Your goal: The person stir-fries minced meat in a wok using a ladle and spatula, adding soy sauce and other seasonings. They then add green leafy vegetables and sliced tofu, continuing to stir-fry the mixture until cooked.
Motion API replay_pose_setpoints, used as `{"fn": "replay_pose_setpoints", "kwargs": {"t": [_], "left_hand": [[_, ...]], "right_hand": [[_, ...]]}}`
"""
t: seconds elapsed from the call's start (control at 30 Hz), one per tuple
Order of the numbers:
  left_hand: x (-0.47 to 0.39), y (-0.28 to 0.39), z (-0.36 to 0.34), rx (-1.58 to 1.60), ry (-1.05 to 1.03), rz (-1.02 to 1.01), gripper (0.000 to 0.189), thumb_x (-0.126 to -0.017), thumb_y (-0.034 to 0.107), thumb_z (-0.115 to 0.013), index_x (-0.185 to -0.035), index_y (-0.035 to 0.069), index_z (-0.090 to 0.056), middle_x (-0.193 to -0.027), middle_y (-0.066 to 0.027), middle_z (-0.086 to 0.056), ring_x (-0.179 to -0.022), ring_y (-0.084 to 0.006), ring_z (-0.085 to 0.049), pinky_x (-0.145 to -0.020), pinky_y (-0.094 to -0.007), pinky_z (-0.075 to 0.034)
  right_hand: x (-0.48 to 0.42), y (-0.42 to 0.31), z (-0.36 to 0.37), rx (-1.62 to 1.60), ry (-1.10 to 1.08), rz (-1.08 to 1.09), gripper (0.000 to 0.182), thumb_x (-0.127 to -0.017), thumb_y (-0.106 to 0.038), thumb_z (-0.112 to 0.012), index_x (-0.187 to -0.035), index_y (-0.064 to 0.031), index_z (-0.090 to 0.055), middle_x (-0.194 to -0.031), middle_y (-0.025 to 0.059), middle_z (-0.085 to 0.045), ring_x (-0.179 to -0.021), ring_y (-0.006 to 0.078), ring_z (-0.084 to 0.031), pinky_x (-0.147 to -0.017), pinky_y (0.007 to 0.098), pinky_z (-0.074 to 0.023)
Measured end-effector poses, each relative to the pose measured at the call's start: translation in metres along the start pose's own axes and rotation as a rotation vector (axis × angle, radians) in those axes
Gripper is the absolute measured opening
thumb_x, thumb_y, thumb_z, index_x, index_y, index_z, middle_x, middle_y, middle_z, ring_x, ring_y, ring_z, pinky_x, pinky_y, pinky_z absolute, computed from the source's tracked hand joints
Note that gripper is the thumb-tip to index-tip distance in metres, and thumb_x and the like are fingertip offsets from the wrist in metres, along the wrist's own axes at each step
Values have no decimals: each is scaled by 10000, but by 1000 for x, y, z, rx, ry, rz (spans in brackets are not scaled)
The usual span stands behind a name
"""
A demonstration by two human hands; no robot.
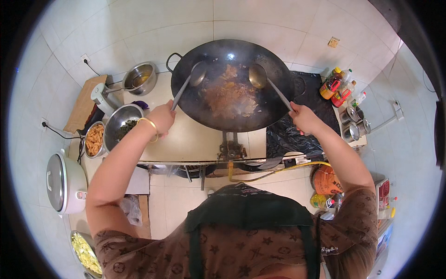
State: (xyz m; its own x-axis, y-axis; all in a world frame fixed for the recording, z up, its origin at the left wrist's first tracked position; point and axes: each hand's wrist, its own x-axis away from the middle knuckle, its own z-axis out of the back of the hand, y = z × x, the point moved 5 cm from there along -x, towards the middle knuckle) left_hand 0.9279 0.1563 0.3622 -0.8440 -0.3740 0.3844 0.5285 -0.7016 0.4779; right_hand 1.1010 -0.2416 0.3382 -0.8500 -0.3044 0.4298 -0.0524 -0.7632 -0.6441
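Observation:
A large black wok (195,115) sits on a gas burner (231,150) in front of me. Browned, sliced food (228,97) is heaped in its middle, and a haze of steam hangs over it. My left hand (161,118) grips the handle of a metal ladle (181,94), whose bowl rests inside the wok's left side. In my right hand (304,118) is the handle of a second metal ladle (258,76). That ladle's bowl is at the right edge of the food, its rounded side toward me.
Left stand a steel pot (152,87) with liquid, a steel bowl (111,122) of dark greens, a bowl of cut pieces (94,140) and a rice cooker (75,185). Right are sauce bottles (331,85), lidded steel canisters (351,132) and black plastic sheeting (282,139). A yellow hose (278,171) hangs below.

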Motion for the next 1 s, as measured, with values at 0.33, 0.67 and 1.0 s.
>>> {"fn": "replay_pose_setpoints", "kwargs": {"t": [0.33, 0.67, 1.0], "left_hand": [[-60, 48, -107, 851, -368, 25, 125, -949, 176, -445, -991, 64, -479, -663, -47, -499, -476, -143, -487, -422, -311, -436], [32, 26, 5, 119, 85, -154, 564, -905, 192, -538, -1419, 59, -349, -646, -142, -582, -524, -243, -581, -510, -363, -480], [67, -24, -20, 229, 458, -348, 497, -904, 163, -558, -1370, 42, -437, -551, -50, -489, -400, -127, -477, -440, -299, -416]], "right_hand": [[-44, -32, -87, -879, -403, -214, 170, -976, -153, -417, -818, -90, -419, -562, -5, -432, -449, 127, -427, -409, 257, -358], [-41, -20, -9, 205, 186, 181, 503, -936, -180, -474, -1417, -81, -367, -736, 149, -615, -492, 219, -579, -443, 348, -490], [-68, -47, -43, 170, -51, 251, 509, -906, -204, -546, -1400, -244, -427, -667, 111, -604, -448, 168, -553, -438, 318, -484]]}}
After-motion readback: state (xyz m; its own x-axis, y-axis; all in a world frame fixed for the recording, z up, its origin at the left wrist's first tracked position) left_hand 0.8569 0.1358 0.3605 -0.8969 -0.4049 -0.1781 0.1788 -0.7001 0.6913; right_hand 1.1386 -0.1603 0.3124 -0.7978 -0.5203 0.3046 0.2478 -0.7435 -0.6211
